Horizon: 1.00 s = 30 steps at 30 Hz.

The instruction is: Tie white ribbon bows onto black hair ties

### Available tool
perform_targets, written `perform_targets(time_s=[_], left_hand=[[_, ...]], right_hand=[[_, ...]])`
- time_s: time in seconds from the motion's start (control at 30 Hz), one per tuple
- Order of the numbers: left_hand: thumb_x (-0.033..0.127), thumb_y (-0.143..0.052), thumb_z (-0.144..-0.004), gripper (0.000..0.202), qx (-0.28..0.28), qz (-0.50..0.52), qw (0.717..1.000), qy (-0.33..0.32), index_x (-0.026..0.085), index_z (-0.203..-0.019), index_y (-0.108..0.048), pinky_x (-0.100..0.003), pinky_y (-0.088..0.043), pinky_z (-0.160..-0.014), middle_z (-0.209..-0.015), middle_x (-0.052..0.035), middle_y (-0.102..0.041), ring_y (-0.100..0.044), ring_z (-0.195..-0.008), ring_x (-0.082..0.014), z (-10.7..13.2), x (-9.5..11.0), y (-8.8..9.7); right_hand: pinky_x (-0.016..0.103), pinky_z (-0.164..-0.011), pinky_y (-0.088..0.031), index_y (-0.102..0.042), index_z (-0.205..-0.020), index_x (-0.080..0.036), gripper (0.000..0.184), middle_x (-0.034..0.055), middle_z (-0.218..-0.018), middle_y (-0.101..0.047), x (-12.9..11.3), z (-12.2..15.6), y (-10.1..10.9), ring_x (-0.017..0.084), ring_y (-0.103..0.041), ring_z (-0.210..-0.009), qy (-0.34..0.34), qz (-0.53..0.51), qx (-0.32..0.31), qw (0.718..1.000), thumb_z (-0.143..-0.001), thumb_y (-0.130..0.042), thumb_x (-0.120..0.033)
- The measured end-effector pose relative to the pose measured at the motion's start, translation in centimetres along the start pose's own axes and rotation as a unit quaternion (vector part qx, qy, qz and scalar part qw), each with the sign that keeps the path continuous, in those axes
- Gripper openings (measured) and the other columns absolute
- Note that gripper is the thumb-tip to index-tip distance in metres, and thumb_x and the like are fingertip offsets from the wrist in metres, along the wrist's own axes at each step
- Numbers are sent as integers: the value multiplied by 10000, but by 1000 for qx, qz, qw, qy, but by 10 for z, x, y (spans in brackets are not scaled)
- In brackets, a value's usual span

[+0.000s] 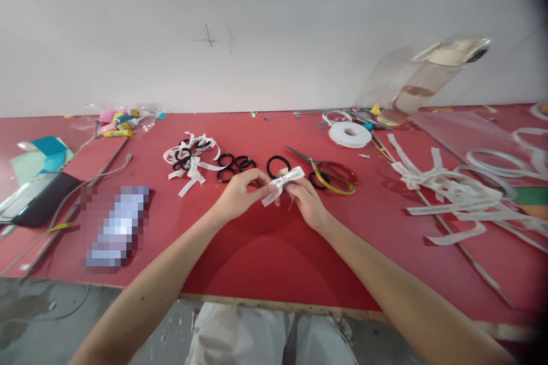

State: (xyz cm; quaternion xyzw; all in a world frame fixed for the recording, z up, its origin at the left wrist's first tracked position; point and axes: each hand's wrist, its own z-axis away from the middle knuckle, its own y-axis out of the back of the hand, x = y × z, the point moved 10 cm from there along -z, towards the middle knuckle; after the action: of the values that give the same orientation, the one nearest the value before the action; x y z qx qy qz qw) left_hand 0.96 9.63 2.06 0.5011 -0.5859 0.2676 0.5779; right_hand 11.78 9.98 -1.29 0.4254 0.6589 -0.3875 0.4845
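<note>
Between my two hands, above the red table, is a white ribbon bow (294, 174) with dark printed letters. It sits on a black hair tie (278, 166), whose loop stands up behind it. My left hand (242, 193) pinches the bow's left side, fingers closed. From the other side my right hand (309, 199) grips the bow near its knot. Just past the right hand lie scissors (325, 174) with yellow and red handles, resting over another black hair tie (315, 181). Several loose black hair ties (226, 166) lie beyond my left hand.
A pile of bow hair ties (193, 162) lies at left, near a phone (117, 225) and a cable. To the right are a white ribbon roll (350, 134), cut ribbons (454, 194) and a tilted-looking bottle (423, 82) by the wall. Bagged colourful items (122, 120) sit back left.
</note>
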Motion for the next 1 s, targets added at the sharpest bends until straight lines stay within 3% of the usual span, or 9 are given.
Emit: perform_targets(time_s=[0.13,0.27,0.47,0.7,1.0], left_hand=[[364,-736,-796,243,24,27,999,34,159,-758,-611,-272,-476,-752,-742,0,-647,-600,-717,-119,0,-9,3],[397,-742,-784,267,2,67,996,61,154,-782,-629,-264,-453,-723,-768,-6,-638,-574,-716,-113,0,-17,-1],[386,-636,-882,243,-6,136,989,65,154,-811,-654,-271,-427,-787,-779,-8,-592,-535,-755,-109,-1,-20,5],[351,-657,-858,199,-11,180,980,86,153,-864,-659,-290,-440,-811,-824,-18,-622,-567,-792,-125,-1,-23,3],[335,-644,-879,179,-26,89,996,11,157,-884,-621,-287,-468,-782,-842,-27,-625,-587,-793,-130,-2,-5,2]], right_hand=[[281,-577,-487,-596,-890,-195,368,4,-720,-615,-1,0,0,128,-556,-580,1,32,9,999,-843,-626,-558],[262,-569,-468,-623,-841,-198,415,5,-709,-610,-3,-1,5,131,-556,-616,-20,66,45,997,-793,-675,-607],[263,-534,-409,-623,-819,-189,382,-26,-571,-574,-8,-3,3,116,-523,-521,-14,55,27,998,-858,-626,-568],[254,-521,-378,-637,-863,-176,320,-34,-557,-578,0,-4,1,103,-534,-523,-25,25,-10,999,-897,-621,-493],[247,-543,-457,-615,-850,-180,319,-53,-564,-537,12,-4,-9,96,-545,-530,-55,-72,-58,994,-869,-663,-494]])
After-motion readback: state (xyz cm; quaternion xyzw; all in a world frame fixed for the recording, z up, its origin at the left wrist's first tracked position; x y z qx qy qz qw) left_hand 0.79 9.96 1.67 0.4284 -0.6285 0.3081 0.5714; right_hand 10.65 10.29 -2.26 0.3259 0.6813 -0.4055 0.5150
